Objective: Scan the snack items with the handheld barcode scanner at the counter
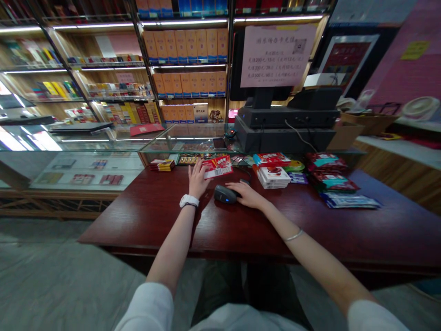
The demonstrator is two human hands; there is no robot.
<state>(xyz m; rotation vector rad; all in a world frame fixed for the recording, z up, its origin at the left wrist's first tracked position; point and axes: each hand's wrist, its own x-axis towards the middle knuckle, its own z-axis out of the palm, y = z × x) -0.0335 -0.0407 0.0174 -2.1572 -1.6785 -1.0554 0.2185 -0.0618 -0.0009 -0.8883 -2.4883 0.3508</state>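
Head view, and what draws my eye is the small gap at the centre of the frame between the red-and-white snack packet (222, 164) and the black handheld barcode scanner (223, 194). The packet sits just above the scanner in the frame, the two apart, with a strip of dark red wooden counter (155, 216) showing between them. The packet's long axis runs left to right, its right end tipped slightly upward, and its barcode (218, 172) is by the lower edge, the side closer to the scanner.

The person's left hand (199, 178) has the packet by its left end, fingers closed on it, so the packet stretches out to the right of that grip. Whether its underside rests on the wood, I can't tell. The right hand (250, 195) reaches in from the lower right, fingers curled over the scanner, whose rounded body, with a blue light (227, 200) on it, sticks out leftward from the grip. Which way it reads, I can't make out.

Of the two hands, the left is the nearer to the packet; the right is lower in the frame and off to the right. Just above the right hand in the frame, a stack of white boxes (274, 178) stands well apart from the packet.
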